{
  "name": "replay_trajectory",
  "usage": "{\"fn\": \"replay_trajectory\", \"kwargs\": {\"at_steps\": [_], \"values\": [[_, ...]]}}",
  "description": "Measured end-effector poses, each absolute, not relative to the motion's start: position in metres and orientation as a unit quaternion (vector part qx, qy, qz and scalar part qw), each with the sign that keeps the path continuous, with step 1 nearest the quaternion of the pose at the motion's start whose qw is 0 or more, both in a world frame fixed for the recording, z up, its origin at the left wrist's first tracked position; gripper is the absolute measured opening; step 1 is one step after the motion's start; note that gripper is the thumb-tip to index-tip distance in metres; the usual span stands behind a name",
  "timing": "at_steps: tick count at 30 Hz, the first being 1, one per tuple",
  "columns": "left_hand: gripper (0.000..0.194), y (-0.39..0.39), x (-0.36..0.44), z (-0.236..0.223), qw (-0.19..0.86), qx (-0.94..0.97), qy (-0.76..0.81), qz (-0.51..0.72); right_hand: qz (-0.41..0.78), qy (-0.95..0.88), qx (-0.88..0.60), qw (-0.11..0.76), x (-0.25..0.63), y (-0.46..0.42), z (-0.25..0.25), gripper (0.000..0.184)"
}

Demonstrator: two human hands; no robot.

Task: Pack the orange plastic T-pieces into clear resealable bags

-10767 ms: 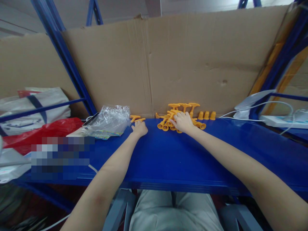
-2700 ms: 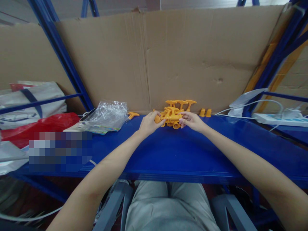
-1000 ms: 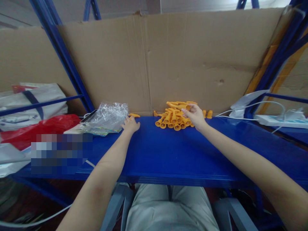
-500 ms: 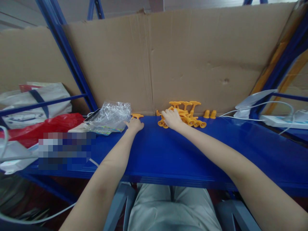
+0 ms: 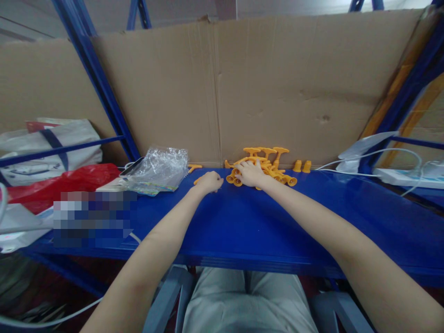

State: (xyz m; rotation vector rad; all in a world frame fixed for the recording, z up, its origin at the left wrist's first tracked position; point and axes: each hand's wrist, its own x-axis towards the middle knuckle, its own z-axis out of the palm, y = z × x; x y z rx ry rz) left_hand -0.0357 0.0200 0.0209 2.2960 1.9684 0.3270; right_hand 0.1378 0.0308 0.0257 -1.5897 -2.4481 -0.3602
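My left hand point(image 5: 210, 182) is closed around a yellow-orange plastic piece point(image 5: 197, 181), whose end shows left of the fingers; the rest is hidden. Just behind lies another yellow-orange piece point(image 5: 194, 167), beside the clear plastic bag point(image 5: 160, 167). My right hand point(image 5: 251, 173) rests with spread fingers on a pile of yellow-orange plastic pieces point(image 5: 277, 175), several with round hollow cup ends facing me. T-shaped handles point(image 5: 267, 151) stick up at the back of the pile. I cannot make out any piece gripped in the right hand.
Two small yellow-orange cups point(image 5: 302, 166) stand right of the pile. A cardboard sheet point(image 5: 277, 83) backs the blue shelf point(image 5: 249, 222). Red plastic point(image 5: 69, 180) and a white bag point(image 5: 78, 141) lie left. A white cable point(image 5: 350, 173) and power strip point(image 5: 404, 175) are right.
My left hand has moved right and toward me, away from the spot by the clear bag, with a yellow-orange piece in it. My right hand stays on the pile, its fingers slightly shifted.
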Motion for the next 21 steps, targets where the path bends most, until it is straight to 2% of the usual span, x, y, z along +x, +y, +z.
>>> {"fn": "replay_trajectory", "kwargs": {"at_steps": [4,7,10,14,18,21], "values": [[0.033,0.020,-0.040,0.022,-0.070,0.729,0.669,0.127,-0.074,-0.839,-0.534,0.072,0.141,0.032,0.032,0.046],[0.039,0.021,-0.047,0.019,-0.096,0.718,0.681,0.103,-0.068,-0.843,-0.524,0.100,0.149,0.036,0.041,0.042],[0.048,0.019,-0.050,0.017,-0.082,0.717,0.690,0.050,-0.077,-0.825,-0.538,0.154,0.168,0.040,0.055,0.039],[0.051,0.016,-0.047,0.018,-0.037,0.720,0.692,-0.028,-0.106,-0.742,-0.629,0.208,0.216,0.050,0.070,0.037],[0.052,0.015,-0.045,0.019,-0.045,0.717,0.694,-0.054,-0.112,-0.632,-0.737,0.213,0.285,0.066,0.063,0.037],[0.053,0.015,-0.046,0.017,-0.049,0.720,0.691,-0.051,-0.068,-0.583,-0.783,0.207,0.333,0.078,0.042,0.049]]}}
